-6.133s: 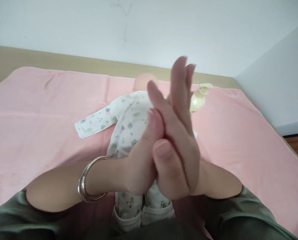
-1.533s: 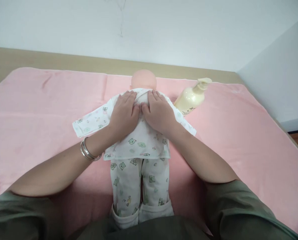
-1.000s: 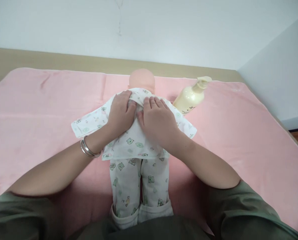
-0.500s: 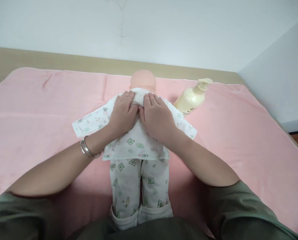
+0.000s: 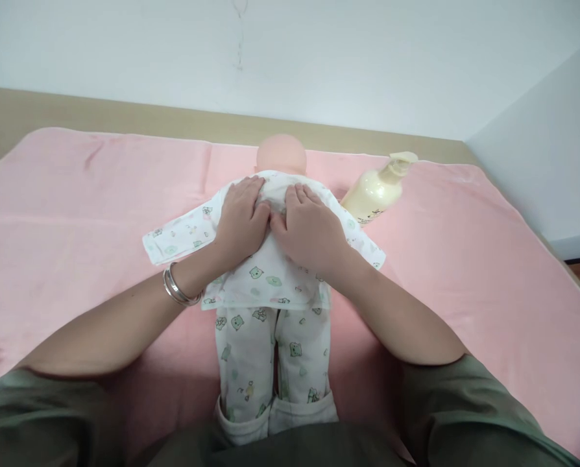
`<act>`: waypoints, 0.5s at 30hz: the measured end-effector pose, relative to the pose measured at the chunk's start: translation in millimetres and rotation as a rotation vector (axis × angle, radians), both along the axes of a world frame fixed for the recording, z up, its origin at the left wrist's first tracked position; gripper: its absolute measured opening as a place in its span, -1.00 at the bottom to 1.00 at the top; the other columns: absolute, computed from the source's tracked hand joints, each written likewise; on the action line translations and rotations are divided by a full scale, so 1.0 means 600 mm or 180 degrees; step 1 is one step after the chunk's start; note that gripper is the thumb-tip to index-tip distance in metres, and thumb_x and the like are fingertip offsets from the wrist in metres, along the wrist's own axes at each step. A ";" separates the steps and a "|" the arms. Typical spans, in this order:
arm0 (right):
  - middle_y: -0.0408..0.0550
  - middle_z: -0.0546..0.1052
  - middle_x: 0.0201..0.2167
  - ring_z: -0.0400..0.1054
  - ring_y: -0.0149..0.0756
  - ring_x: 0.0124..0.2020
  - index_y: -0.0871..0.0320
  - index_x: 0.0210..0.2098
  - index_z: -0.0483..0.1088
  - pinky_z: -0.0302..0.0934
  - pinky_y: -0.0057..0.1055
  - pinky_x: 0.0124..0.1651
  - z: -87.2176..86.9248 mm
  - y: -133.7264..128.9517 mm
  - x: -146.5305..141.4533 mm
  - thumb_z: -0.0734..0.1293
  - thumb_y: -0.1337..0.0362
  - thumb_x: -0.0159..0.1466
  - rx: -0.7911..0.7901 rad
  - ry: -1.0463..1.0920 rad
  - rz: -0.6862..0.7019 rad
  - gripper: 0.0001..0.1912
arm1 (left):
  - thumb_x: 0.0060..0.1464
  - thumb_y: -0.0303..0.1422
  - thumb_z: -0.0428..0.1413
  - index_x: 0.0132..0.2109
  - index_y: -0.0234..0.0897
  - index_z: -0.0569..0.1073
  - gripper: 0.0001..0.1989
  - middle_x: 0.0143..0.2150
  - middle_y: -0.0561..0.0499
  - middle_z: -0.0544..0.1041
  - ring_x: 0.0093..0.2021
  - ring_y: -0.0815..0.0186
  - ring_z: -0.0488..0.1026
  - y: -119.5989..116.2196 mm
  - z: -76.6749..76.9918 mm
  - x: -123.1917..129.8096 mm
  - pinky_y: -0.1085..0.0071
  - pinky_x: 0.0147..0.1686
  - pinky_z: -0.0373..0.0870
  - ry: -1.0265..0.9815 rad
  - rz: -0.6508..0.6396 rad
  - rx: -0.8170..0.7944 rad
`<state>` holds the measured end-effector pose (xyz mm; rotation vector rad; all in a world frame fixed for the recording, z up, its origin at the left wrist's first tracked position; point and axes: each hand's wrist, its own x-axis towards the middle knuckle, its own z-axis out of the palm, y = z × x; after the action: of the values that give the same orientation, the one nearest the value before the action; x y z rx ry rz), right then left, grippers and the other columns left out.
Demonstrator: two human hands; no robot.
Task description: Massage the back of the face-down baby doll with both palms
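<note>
A baby doll (image 5: 281, 154) lies face down, its bald head pointing away from me. It wears a white printed top (image 5: 265, 285) and matching trousers (image 5: 248, 363), with both sleeves spread outward. My left hand (image 5: 244, 217) rests flat on the left side of the doll's upper back, a silver bangle (image 5: 173, 288) at its wrist. On the right side of the back lies my right hand (image 5: 312, 230), palm down with fingers stretched out. The two thumbs almost meet over the spine. The doll's face is hidden.
A cream pump bottle (image 5: 375, 194) lies tilted beside the doll's right-hand sleeve. Under everything spreads a pink mat (image 5: 465, 272) on a wooden surface (image 5: 163, 115). A white wall (image 5: 343, 58) rises behind, and another stands at the right.
My right hand's fingers have shifted slightly right and back, leaving a wider gap between the hands. The fabric between them looks less bunched. The view has moved slightly.
</note>
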<state>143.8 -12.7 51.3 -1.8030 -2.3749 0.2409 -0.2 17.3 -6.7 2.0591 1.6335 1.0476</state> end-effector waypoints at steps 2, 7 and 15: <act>0.39 0.14 0.53 -0.05 0.12 0.60 0.59 0.51 0.02 -0.01 0.02 0.60 -0.005 0.012 0.001 0.09 0.17 0.54 -0.0082 0.0158 -0.0066 -0.29 | 0.22 -0.32 -0.12 0.25 -0.36 0.44 -0.46 0.32 -0.26 0.50 0.34 -0.01 0.39 -0.001 0.002 0.001 -0.04 0.44 0.26 0.0013 -0.0017 -0.0036; 0.33 0.09 0.55 -0.10 0.06 0.62 0.56 0.51 0.02 -0.13 0.02 0.64 -0.022 0.027 0.005 0.07 0.23 0.51 -0.0045 0.0416 -0.0092 -0.30 | 0.24 -0.29 -0.13 0.30 -0.51 0.40 -0.41 0.36 -0.36 0.44 0.39 -0.08 0.34 -0.003 0.009 0.003 -0.06 0.47 0.21 0.0066 -0.0013 -0.0155; 0.32 0.18 0.52 0.00 0.04 0.59 0.52 0.49 0.11 -0.07 -0.01 0.63 -0.030 0.038 0.011 0.15 0.22 0.45 0.0123 0.0546 -0.0122 -0.28 | 0.35 -0.30 -0.18 0.26 -0.48 0.46 -0.46 0.32 -0.35 0.51 0.39 -0.08 0.38 -0.024 0.014 0.006 -0.12 0.51 0.14 0.0636 -0.0116 0.0237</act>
<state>150.2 10.1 33.3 -1.7338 -2.2113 0.3286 3.4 2.8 1.5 2.2984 1.6649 0.9295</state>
